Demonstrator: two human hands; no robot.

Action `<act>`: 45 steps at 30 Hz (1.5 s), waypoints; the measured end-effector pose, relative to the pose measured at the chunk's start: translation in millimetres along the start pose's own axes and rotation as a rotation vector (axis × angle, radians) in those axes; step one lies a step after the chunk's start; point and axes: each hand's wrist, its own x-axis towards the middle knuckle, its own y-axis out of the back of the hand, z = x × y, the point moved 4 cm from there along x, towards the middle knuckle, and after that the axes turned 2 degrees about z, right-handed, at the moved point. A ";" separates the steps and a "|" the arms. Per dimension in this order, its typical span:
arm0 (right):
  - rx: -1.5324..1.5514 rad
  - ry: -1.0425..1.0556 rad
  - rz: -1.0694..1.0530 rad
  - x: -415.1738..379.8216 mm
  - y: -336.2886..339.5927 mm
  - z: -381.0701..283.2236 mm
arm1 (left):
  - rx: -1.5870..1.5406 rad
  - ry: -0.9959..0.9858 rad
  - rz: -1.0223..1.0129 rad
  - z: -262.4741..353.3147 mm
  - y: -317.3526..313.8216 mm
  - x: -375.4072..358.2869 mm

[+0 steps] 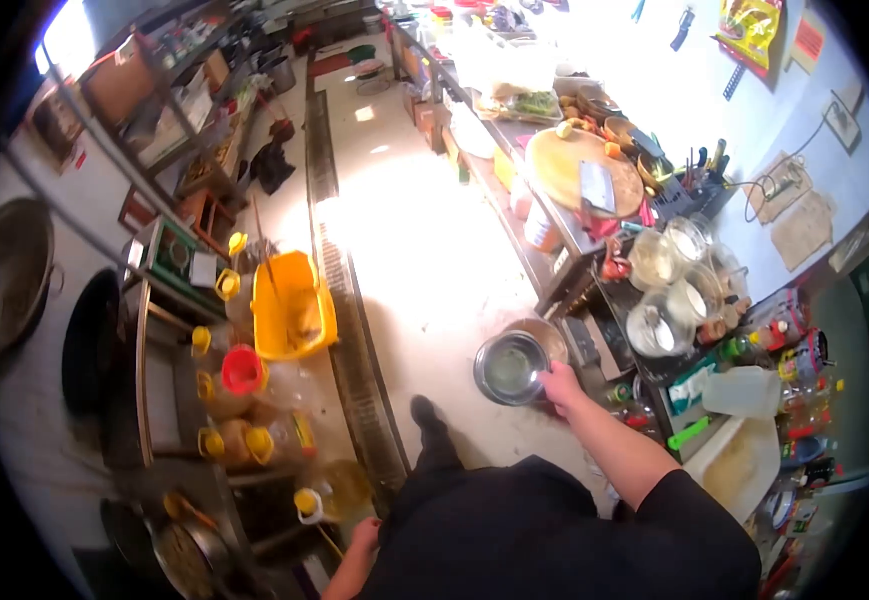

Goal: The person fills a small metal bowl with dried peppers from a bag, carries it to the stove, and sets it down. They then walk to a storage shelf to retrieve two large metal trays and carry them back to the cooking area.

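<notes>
A round metal bowl (510, 369) is held out over the floor by my right hand (558, 388), whose fingers grip its right rim. The inside of the bowl looks greenish and dim; its contents are unclear. Behind it, a second tan round container (544, 338) partly shows. At the lower left is my left hand (362, 537), low beside my leg, near a large oil bottle (339, 490) with a yellow cap. Its fingers are too small and partly hidden to read.
A yellow bucket (294, 310) and several capped bottles stand left of the floor drain (339, 280). On the right counter are a round cutting board (564, 170) with a cleaver (596, 186), and glass jars (660, 322). A stove area with a pan (189, 555) is at lower left.
</notes>
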 end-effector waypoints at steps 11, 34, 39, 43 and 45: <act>0.534 -0.060 0.440 209.3 0.6 -205.0 | 0.273 -0.092 0.256 327.1 364.4 320.5; -0.680 -0.484 1.811 506.9 136.1 -405.2 | 0.852 -0.583 -0.131 661.9 609.5 897.6; 0.258 0.255 1.593 538.0 77.3 -571.3 | 0.303 -0.567 -0.113 971.8 685.1 947.4; 0.243 0.253 1.136 677.2 -38.4 -737.1 | 0.232 -0.870 -0.371 1255.2 663.8 840.0; -0.021 0.251 0.911 750.2 -85.5 -784.2 | 0.057 -0.917 -0.849 1334.2 630.8 789.0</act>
